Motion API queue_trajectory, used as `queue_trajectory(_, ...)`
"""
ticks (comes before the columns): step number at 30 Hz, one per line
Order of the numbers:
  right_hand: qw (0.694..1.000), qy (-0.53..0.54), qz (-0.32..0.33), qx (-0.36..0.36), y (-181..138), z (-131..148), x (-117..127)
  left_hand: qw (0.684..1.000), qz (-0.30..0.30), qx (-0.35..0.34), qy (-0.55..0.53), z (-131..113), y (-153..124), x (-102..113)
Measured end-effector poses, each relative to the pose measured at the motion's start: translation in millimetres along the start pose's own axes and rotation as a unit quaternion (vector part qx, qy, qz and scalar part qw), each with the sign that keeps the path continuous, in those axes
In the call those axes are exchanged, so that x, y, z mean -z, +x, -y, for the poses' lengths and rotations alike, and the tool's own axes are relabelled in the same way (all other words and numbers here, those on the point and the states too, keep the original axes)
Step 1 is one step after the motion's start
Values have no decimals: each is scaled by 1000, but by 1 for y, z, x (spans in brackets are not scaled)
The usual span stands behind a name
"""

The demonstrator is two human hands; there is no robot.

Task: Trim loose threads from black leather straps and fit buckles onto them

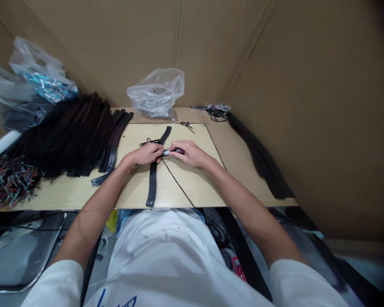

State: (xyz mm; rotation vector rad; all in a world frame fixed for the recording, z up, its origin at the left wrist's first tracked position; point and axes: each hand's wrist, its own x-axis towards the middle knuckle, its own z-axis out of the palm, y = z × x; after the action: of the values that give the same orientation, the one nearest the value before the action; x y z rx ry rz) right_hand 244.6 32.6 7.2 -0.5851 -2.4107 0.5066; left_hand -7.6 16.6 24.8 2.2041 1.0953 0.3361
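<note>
A black strap (152, 183) lies lengthwise on the pale wooden table (198, 187), running from near the front edge toward the back. My left hand (146, 154) is closed on the strap near its middle. My right hand (188, 152) is pinched on a small white and red tag (172, 151) held against the strap. A thin black cord (179, 187) trails from the hands diagonally toward my body. Both hands touch over the strap.
A big pile of dark straps (73, 136) covers the table's left side. Coloured wires (6, 181) sit at far left, plastic bags (156, 94) at the back, a bundle of black cords (259, 157) at right. Cardboard walls enclose the table.
</note>
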Motion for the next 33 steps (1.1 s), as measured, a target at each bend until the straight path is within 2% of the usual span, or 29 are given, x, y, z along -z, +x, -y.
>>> queue_trajectory(20, 1000, -7, -6, -8, 1, 2, -3, 999, 3, 2, -35, 12, 1, -2)
queue_trajectory(24, 1000, -23, 0, -7, 2, 5, -4, 999, 6, 7, -51, 9, 0, -1)
queue_trajectory(29, 998, -50, 12, -23, 2, 7, -2, 993, 12, 47, -105, 2, -2, 1)
queue_trajectory(33, 998, -58, 22, -34, 2, 7, -2, 993, 35, 26, -112, 4, -3, 3)
